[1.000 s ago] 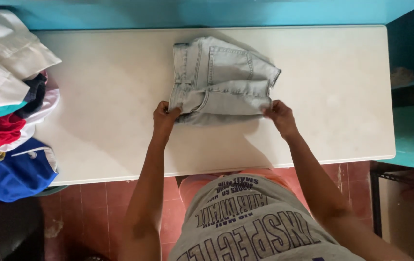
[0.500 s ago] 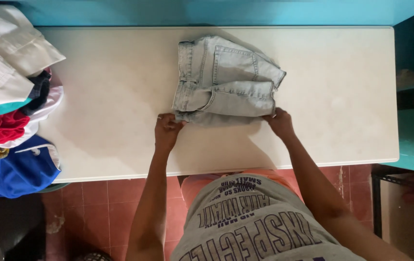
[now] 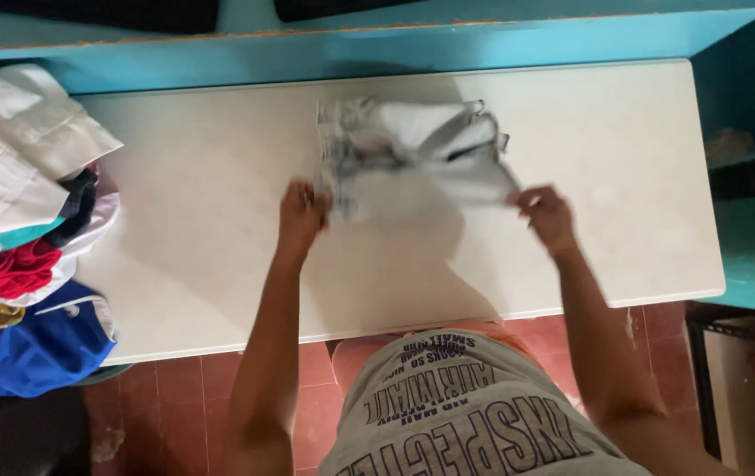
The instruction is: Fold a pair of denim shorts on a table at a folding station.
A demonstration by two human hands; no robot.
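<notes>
A pair of light denim shorts (image 3: 413,154), folded and blurred by motion, is lifted off the white table (image 3: 201,238). My left hand (image 3: 302,211) grips the garment's near left corner. My right hand (image 3: 543,211) pinches its near right corner. Both arms reach up from the bottom of the view, and the cloth hangs stretched between the two hands above the tabletop.
A heap of mixed clothes (image 3: 25,238), white, red, teal and blue, sits at the table's left end. A turquoise wall ledge (image 3: 377,44) runs behind the table. Turquoise shelving (image 3: 752,176) stands at the right. Red floor tiles show below.
The shorts lay flat on the table with both hands at their near edge. Now the hands have closed on the corners and raised the garment, which is blurred from the movement.
</notes>
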